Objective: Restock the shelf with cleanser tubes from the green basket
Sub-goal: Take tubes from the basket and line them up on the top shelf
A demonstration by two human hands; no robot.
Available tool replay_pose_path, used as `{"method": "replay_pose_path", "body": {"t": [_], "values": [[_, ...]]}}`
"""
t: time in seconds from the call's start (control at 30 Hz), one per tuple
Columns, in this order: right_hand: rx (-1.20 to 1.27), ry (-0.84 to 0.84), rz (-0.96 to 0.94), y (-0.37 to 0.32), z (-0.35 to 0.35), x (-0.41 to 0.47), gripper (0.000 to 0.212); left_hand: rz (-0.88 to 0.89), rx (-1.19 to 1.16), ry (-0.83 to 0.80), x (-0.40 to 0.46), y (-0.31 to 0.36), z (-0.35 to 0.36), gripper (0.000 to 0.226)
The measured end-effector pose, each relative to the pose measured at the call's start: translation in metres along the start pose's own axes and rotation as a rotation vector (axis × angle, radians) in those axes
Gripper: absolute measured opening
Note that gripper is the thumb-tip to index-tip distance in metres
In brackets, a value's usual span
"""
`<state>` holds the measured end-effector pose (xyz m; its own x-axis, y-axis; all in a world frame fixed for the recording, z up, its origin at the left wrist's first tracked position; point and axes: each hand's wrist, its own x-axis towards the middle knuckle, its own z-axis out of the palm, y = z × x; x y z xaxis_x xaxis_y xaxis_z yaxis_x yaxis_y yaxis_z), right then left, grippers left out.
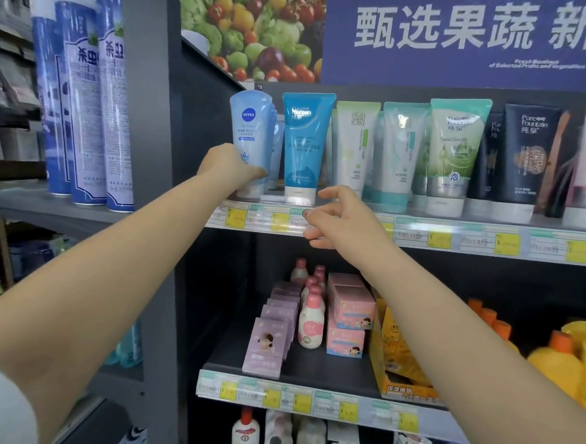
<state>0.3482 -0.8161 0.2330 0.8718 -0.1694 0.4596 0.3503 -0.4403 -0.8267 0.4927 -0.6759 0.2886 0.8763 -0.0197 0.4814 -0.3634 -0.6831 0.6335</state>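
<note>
Cleanser tubes (358, 147) stand cap-down in a row along the upper shelf (405, 211), under a blue banner (467, 37) printed with fruit and vegetables. At the row's far-left end, the left hand (228, 165) wraps around the lower part of a pale blue Nivea tube (251, 123) — fingers curled on its body just above the cap, the tube upright with more pale blue tubes lined up behind it. Just to its right stands a deeper blue Pure Fountain tube (305, 143), untouched. The right hand (336, 216) hovers in front of the shelf edge, below and right of that blue tube, fingers loosely spread and holding nothing; it overlaps the strip of yellow price tags (440, 238) running along the shelf lip. Farther right in the row are white-and-green tubes, a green one (455, 146) and a black one (525, 153). On the shelf below sit pink baby-lotion bottles (310, 320), lilac boxes (271, 337) and pink boxes (347, 314), with orange-capped yellow bottles (555, 368) at far right. Tall blue spray cans (82, 106) fill the neighbouring shelf at left.
</note>
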Motion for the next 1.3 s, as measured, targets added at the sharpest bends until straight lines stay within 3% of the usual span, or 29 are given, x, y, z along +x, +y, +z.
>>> {"method": "replay_pose_path", "body": {"t": [0.1, 0.2, 0.33, 0.43, 0.67, 0.97, 1.1, 1.3], "values": [[-0.003, 0.008, -0.006, 0.003, -0.005, -0.002, 0.045, 0.033, 0.189, 0.089, -0.021, 0.005, -0.005, 0.071], [-0.011, 0.018, -0.017, 0.01, -0.011, -0.004, 0.043, 0.265, 0.227, 0.202, -0.065, 0.014, 0.003, 0.06], [-0.103, 0.029, -0.045, 0.027, -0.022, -0.014, 0.038, 0.632, 0.042, 0.078, -0.139, 0.022, 0.031, 0.052], [-0.249, 0.031, -0.088, 0.044, -0.035, -0.033, 0.041, 0.744, 0.001, -0.035, -0.175, 0.019, 0.053, 0.054], [-0.611, -0.011, -0.062, 0.125, -0.068, -0.109, 0.047, 0.813, 0.019, -0.307, -0.231, -0.011, 0.13, 0.054], [-0.932, -0.108, 0.308, 0.256, -0.121, -0.24, 0.049, 0.806, 0.14, -0.789, -0.328, -0.055, 0.255, 0.056], [-0.98, -0.206, 0.384, 0.304, -0.128, -0.297, 0.048, 0.676, 0.126, -1.005, -0.376, -0.07, 0.312, 0.051], [-1.005, -0.119, 0.432, 0.363, -0.122, -0.366, 0.052, 0.448, 0.119, -1.187, -0.448, -0.092, 0.398, 0.043]]}}
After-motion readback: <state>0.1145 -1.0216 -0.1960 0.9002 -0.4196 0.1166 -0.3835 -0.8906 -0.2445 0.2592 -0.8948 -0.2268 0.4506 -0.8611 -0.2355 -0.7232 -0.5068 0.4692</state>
